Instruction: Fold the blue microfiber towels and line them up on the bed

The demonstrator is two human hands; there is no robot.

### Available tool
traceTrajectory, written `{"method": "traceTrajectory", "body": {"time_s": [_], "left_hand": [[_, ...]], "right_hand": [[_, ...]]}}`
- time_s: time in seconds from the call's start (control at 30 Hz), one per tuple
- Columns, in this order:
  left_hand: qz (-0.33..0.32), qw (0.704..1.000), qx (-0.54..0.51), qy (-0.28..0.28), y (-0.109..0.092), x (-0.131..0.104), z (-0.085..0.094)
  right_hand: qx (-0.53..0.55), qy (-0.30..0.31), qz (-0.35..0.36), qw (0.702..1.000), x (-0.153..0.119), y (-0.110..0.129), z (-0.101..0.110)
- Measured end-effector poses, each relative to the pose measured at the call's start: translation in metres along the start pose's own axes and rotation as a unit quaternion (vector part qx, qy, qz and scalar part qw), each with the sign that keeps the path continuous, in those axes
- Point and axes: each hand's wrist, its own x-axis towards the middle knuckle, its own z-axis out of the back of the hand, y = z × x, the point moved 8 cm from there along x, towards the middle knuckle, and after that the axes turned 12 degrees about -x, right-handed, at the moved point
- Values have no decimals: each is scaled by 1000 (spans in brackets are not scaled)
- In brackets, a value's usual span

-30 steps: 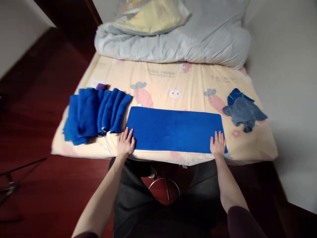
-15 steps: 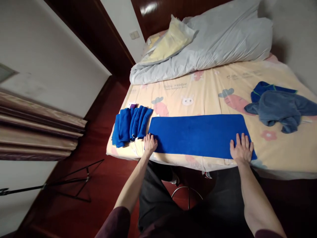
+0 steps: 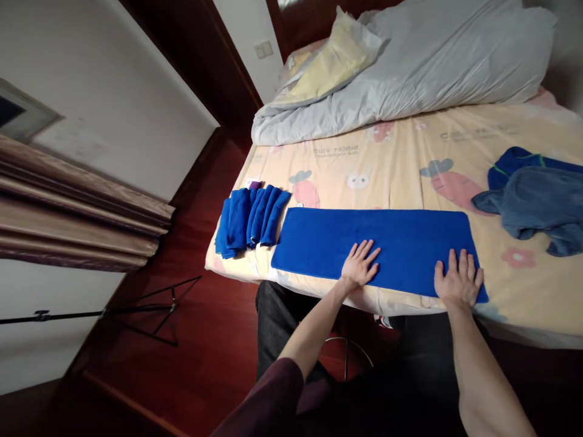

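Note:
A long blue towel (image 3: pixel 328 240) lies flat along the front edge of the bed. My left hand (image 3: pixel 359 265) rests palm down near the middle of its front edge, fingers spread. Over the towel's right end lies my right hand (image 3: pixel 458 279), also flat with its fingers apart. Just left of the towel is a row of several rolled or folded blue towels (image 3: pixel 262 215), with a small purple piece (image 3: pixel 255 185) behind them. Neither hand grips anything.
The bed (image 3: pixel 401 161) has a carrot-and-rabbit sheet. A grey quilt (image 3: pixel 410 67) and a yellowish pillow (image 3: pixel 337 60) lie at the back. Crumpled grey-blue cloth (image 3: pixel 542 200) is at the right. A black tripod (image 3: pixel 150 308) stands on the floor at left.
My left hand has slid right from the towel's left end to near its middle. My right hand stays at the right end. The view has shifted slightly.

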Motion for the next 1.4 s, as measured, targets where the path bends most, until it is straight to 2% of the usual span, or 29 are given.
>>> {"method": "traceTrajectory", "body": {"time_s": [0.17,0.27,0.43,0.57,0.77,1.1,1.4], "left_hand": [[66,997,28,-12,78,-32,46],[116,992,44,-24,115,-47,70],[148,987,60,-31,152,-71,96],[176,981,69,-40,176,-85,110],[193,977,82,-49,199,-99,125],[264,958,94,-58,233,-122,147],[282,953,93,-66,231,-125,148]], "right_hand": [[11,4,-3,1000,0,1,1],[17,13,-6,1000,1,0,0],[1,38,-11,999,2,1,0],[-15,32,-14,999,1,3,4],[6,12,-7,1000,2,0,-1],[-1,9,-4,1000,1,-1,-2],[-17,23,-9,1000,2,-3,-8]]}}
